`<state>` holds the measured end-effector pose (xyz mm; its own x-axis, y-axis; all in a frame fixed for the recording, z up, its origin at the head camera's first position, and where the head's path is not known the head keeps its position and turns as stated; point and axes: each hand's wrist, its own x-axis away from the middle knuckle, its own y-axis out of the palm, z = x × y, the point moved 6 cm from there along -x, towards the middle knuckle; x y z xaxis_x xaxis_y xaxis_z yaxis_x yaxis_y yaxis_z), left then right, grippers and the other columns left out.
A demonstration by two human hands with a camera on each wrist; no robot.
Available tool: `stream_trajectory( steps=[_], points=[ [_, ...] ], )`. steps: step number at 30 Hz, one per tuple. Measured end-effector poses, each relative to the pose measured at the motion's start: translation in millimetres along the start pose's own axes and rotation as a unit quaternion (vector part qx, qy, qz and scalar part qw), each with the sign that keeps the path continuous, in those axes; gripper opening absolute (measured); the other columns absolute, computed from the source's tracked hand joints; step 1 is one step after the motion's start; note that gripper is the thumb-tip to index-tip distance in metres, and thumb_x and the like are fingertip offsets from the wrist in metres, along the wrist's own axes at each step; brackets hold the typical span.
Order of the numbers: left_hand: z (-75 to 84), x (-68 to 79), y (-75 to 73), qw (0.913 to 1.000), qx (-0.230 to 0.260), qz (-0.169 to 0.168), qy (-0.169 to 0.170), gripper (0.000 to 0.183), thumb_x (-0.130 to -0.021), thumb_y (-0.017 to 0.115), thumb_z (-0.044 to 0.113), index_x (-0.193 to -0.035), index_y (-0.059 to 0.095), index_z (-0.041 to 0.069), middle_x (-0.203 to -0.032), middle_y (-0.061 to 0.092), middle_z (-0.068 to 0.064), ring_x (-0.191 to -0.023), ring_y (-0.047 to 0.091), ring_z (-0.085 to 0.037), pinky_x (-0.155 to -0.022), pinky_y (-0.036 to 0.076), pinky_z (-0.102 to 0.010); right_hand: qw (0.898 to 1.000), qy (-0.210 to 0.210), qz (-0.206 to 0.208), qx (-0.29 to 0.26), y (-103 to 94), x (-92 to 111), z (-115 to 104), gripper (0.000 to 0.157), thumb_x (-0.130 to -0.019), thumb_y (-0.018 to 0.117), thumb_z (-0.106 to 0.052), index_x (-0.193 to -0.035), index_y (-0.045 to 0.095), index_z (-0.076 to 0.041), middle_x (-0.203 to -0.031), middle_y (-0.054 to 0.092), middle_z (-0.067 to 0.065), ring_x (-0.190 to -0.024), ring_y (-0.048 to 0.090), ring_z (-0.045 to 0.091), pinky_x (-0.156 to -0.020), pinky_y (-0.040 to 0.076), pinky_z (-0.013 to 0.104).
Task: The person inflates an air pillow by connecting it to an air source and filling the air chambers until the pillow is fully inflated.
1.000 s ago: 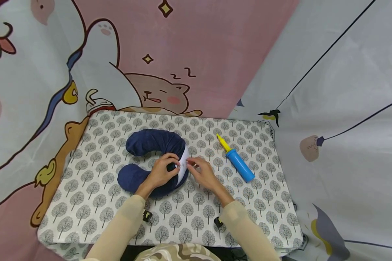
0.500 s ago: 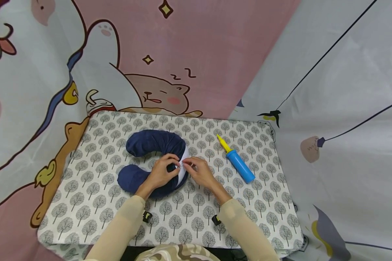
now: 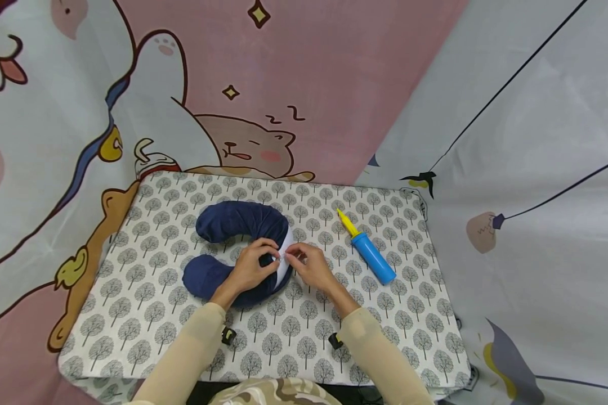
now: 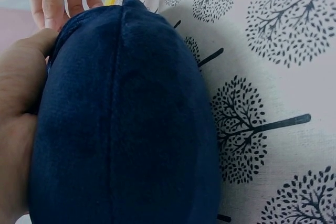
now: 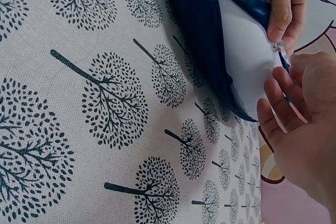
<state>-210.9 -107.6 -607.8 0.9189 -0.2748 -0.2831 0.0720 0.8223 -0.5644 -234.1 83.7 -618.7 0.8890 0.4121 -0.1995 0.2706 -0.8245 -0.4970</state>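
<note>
A navy velvet U-shaped neck pillow (image 3: 233,219) lies on the table, its curve to the right. Through a gap in its cover shows the white inflatable lining (image 5: 244,45), from which a clear plastic air valve (image 5: 278,46) sticks up. My left hand (image 3: 253,264) lies over the pillow's inner curve and pinches the valve between thumb and finger. From the other side my right hand (image 3: 311,267) has thumb and index finger together at the valve's cap, its other fingers loosely bent over the white lining. The left wrist view is mostly filled by the pillow's blue cover (image 4: 126,114).
A blue hand pump (image 3: 372,257) with a yellow nozzle (image 3: 347,223) lies to the right of the pillow. The table's cloth (image 3: 289,337) is white with printed trees. Cartoon-printed curtains (image 3: 324,84) stand along the back and sides.
My right hand has moved a little left, from the edge of the white lining to the valve, and has stayed there over the last half second. The left hand keeps its place.
</note>
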Motion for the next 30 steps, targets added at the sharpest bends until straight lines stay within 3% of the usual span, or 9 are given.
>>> stream_trajectory(
  steps=[7, 16, 23, 30],
  points=[
    [-0.7, -0.8, 1.0, 1.0, 0.004, -0.002, -0.003, 0.009, -0.096, 0.085, 0.007, -0.105, 0.084, 0.007, -0.133, 0.076, -0.013, -0.128, 0.074, -0.037, -0.112, 0.058, -0.057, 1.0, 0.001, -0.006, -0.02, -3.2, 0.9, 0.2, 0.007, -0.109, 0.077, -0.012, -0.112, 0.081, -0.008, -0.106, 0.084, 0.011, -0.095, 0.08, 0.021, -0.088, 0.065, 0.03],
    [-0.9, -1.5, -0.4, 0.9999, 0.0, 0.01, 0.011, 0.01, -0.095, 0.086, 0.007, -0.104, 0.083, 0.007, -0.13, 0.077, -0.013, -0.123, 0.075, -0.037, -0.108, 0.059, -0.057, 0.997, 0.03, -0.022, -0.069, -0.8, 3.4, 2.5, 0.009, -0.108, 0.078, -0.013, -0.111, 0.082, -0.006, -0.106, 0.083, 0.015, -0.092, 0.081, 0.027, -0.078, 0.061, 0.023],
    [-2.2, 0.3, -0.1, 0.9999, -0.001, 0.012, 0.009, 0.009, -0.094, 0.086, 0.007, -0.103, 0.083, 0.007, -0.13, 0.077, -0.013, -0.123, 0.075, -0.037, -0.107, 0.06, -0.057, 0.996, 0.032, -0.03, -0.079, 2.3, 4.4, 0.1, 0.006, -0.106, 0.081, -0.011, -0.109, 0.082, -0.006, -0.108, 0.083, 0.014, -0.093, 0.077, 0.009, -0.082, 0.063, 0.023],
    [-2.0, 0.7, -0.1, 0.9999, -0.002, 0.012, 0.006, 0.009, -0.094, 0.086, 0.007, -0.103, 0.084, 0.007, -0.13, 0.078, -0.012, -0.123, 0.075, -0.037, -0.108, 0.059, -0.058, 0.997, 0.009, -0.02, -0.077, 3.9, 4.0, -3.5, 0.008, -0.103, 0.084, -0.009, -0.106, 0.081, -0.002, -0.106, 0.083, 0.015, -0.093, 0.081, 0.025, -0.082, 0.066, 0.032]
  ],
)
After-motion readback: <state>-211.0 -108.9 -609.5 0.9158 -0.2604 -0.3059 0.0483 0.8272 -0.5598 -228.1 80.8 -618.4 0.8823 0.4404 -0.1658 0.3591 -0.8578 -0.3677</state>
